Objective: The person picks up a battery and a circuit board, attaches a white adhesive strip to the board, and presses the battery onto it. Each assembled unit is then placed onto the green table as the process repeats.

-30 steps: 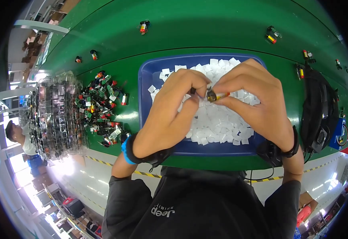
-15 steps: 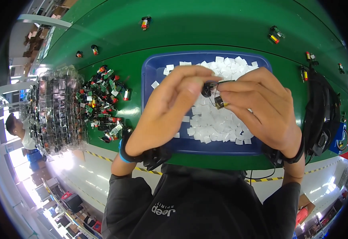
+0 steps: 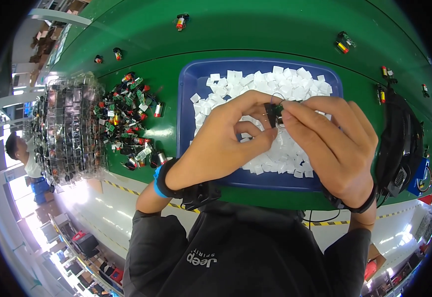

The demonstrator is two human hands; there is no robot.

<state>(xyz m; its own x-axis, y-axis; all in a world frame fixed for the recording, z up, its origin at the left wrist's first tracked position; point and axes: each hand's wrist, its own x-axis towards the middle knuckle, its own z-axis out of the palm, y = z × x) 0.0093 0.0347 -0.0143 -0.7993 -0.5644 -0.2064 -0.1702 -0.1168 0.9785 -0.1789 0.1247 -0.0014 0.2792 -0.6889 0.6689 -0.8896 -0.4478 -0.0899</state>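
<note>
My left hand [image 3: 221, 136] holds a small dark circuit board assembly [image 3: 274, 114] with thin wires between thumb and fingers. At its other side, my right hand [image 3: 337, 143] pinches it with thumb and fingertips, hiding part of it. Both hands are above a blue tray [image 3: 186, 99] spread with many small white square pieces [image 3: 235, 81]. To the left lies a heap of small electronic assemblies [image 3: 136, 99], with green boards and red or yellow cylinders.
Left of the heap stands a stack of clear plastic trays [image 3: 72, 131]. Single assemblies [image 3: 181, 22] lie about the green table [image 3: 255, 29]. A black bag [image 3: 399, 138] sits at the right, beside a blue object [image 3: 419, 178]. Another person [image 3: 27, 158] is far left.
My hands have drawn closer together around the assembly and turned it. Its dark face now shows between the fingers, and the left hand has tilted inward.
</note>
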